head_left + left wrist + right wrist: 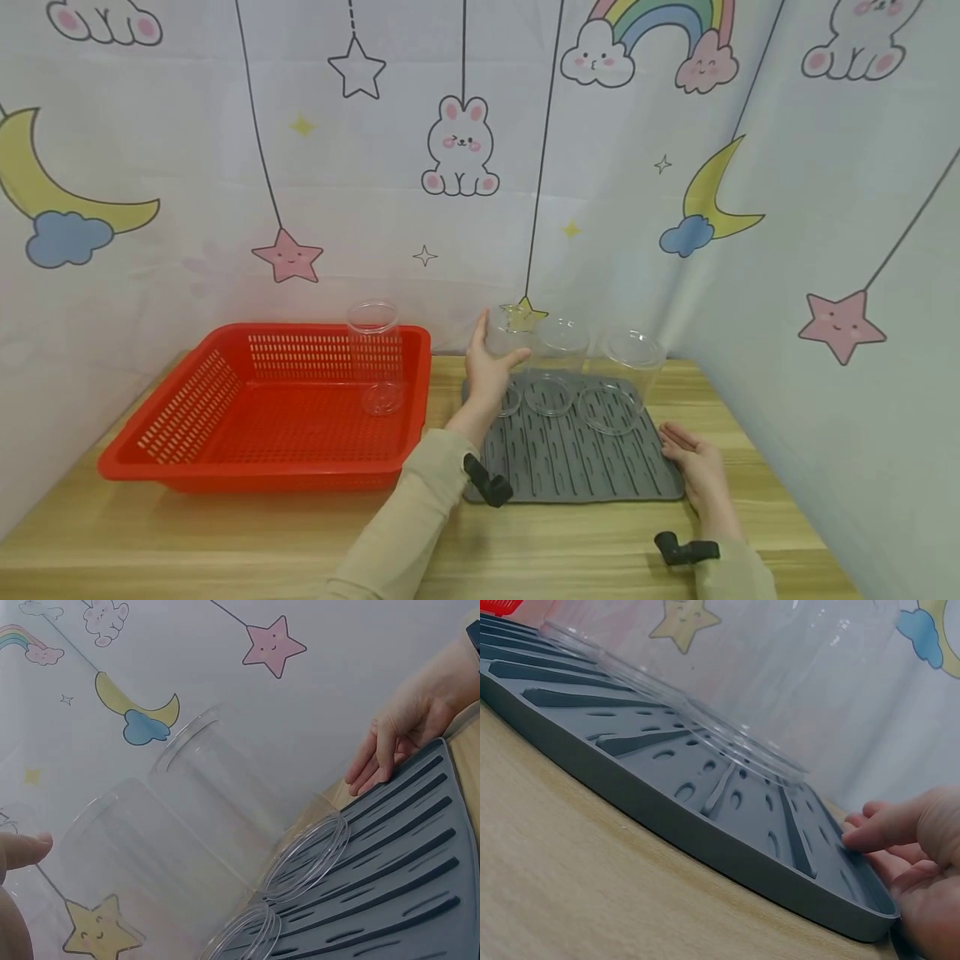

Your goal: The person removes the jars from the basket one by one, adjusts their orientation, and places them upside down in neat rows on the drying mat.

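My left hand [487,375] holds the leftmost clear cup [514,333], thumb in front and fingers along its left side. This cup's base is at the back left of a grey ridged drying mat [577,471]. To its right, a second clear cup [561,358] and a wider clear cup [621,375] stand upright in a row on the mat. My right hand [697,467] rests at the mat's right edge, its fingers fairly straight and touching the rim. In the left wrist view only the thumb [26,849] side of my left hand shows.
A red plastic basket [262,468] with slotted sides stands left of the mat on the wooden table [555,546]. Another clear cup [377,358] stands upright in its back right corner. A white printed curtain [375,208] hangs close behind and along the right.
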Demonstrator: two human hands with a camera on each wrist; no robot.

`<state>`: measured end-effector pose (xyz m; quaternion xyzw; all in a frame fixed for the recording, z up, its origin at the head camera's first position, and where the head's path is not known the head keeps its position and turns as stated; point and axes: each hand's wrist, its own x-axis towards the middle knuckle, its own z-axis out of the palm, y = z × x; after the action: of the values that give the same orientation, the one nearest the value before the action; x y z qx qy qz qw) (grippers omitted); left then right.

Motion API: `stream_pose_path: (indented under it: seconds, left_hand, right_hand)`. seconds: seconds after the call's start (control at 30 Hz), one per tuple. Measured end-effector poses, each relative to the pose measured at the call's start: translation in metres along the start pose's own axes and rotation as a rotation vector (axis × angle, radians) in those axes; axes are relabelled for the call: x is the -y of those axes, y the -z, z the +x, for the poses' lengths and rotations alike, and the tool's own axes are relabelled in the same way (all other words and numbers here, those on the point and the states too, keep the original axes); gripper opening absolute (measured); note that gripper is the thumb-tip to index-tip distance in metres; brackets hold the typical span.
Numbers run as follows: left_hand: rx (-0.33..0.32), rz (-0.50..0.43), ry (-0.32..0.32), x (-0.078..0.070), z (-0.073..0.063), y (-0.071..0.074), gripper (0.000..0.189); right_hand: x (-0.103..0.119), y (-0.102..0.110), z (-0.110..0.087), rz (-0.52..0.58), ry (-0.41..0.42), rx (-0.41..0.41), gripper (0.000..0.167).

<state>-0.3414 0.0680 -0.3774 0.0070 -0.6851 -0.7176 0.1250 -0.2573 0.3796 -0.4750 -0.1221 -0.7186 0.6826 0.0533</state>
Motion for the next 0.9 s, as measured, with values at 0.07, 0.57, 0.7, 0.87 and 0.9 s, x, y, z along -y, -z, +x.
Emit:
stream_pose_path:
  seconds: [0.07,0.57,0.7,0.87,0.9]
  left_hand:
    - [-0.001,0.006,-0.004,0.0003,0.0002,-0.0002,0.094]
    - [-0.019,0.031,-0.030,0.0046,0.0012,0.0006,0.096]
    - [-0.021,0.036,-0.034,0.0039,0.0011,0.0002,0.096]
    - [-0.028,0.020,-0.043,0.0043,0.0012,-0.0006,0.096]
    - [-0.028,0.014,-0.044,0.0042,0.0009,-0.0009,0.096]
  right_hand:
    - [-0.0027,0.0014,0.0009,0.022,0.030,0.005,0.060]
    - [0.0027,-0.0013,-0.0006,0.010,-0.019,-0.005,0.058]
    - [0.0019,-0.0002,0.0000,0.028,-0.007,-0.004,0.058]
    - [0.0017,-0.0003,-0.0014,0.034,0.004,0.001,0.058]
    - [0.0017,-0.0002,-0.0015,0.029,0.003,-0.002,0.057]
